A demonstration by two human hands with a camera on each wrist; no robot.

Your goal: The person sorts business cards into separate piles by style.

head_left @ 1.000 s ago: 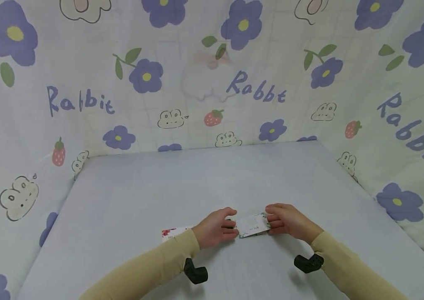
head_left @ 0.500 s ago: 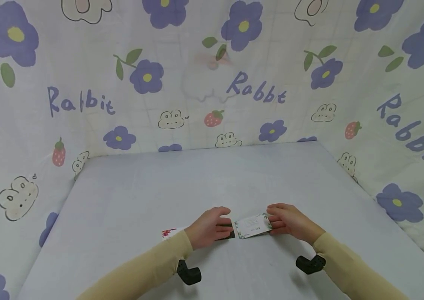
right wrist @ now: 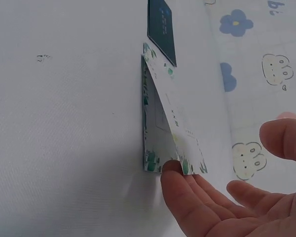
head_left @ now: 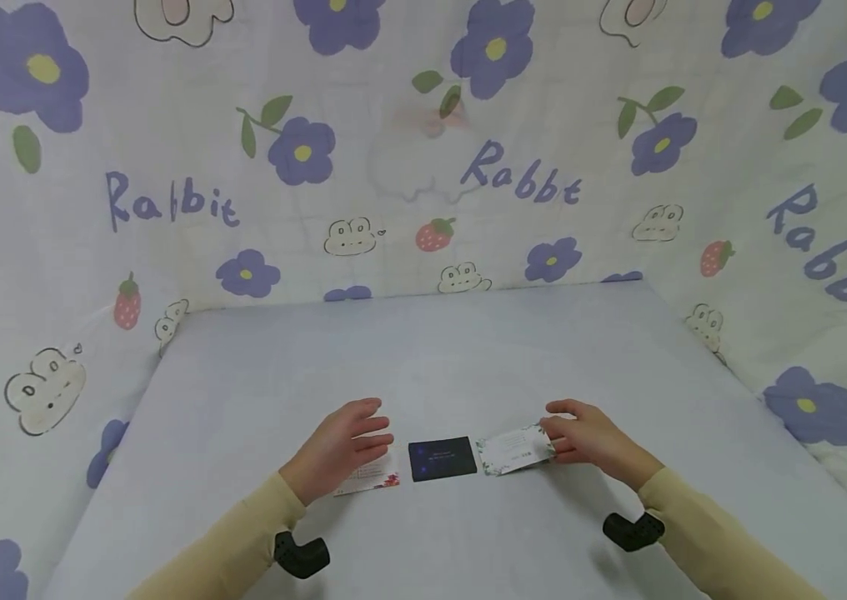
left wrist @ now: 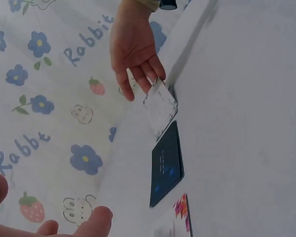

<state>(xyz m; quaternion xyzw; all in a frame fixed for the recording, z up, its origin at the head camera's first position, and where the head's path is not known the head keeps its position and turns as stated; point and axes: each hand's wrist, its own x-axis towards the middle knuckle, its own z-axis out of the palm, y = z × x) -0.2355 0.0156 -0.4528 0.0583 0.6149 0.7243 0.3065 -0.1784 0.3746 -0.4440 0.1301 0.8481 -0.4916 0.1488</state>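
Note:
Three groups of cards lie in a row on the table. My left hand [head_left: 341, 446] is over the white card with red flowers [head_left: 371, 480] at the left, fingers loosely extended, covering part of it. A dark blue card [head_left: 442, 458] lies in the middle, apart from both hands. At the right, my right hand [head_left: 592, 437] touches the near-right end of a white card with green leaves [head_left: 513, 450]. The right wrist view shows this upper card tilted up over a similar lower card [right wrist: 152, 143], a fingertip at the gap, the thumb standing away.
A white cloth-covered table [head_left: 408, 358] spreads under the cards. Curtains with printed purple flowers, rabbits and strawberries [head_left: 434, 235] close off the back and sides. Black wrist devices [head_left: 302, 556] hang beneath both sleeves.
My left hand has moved left, off the dark blue card and over the red-flowered one, leaving the dark card in full view. My right hand stays at the green-leaf card's end.

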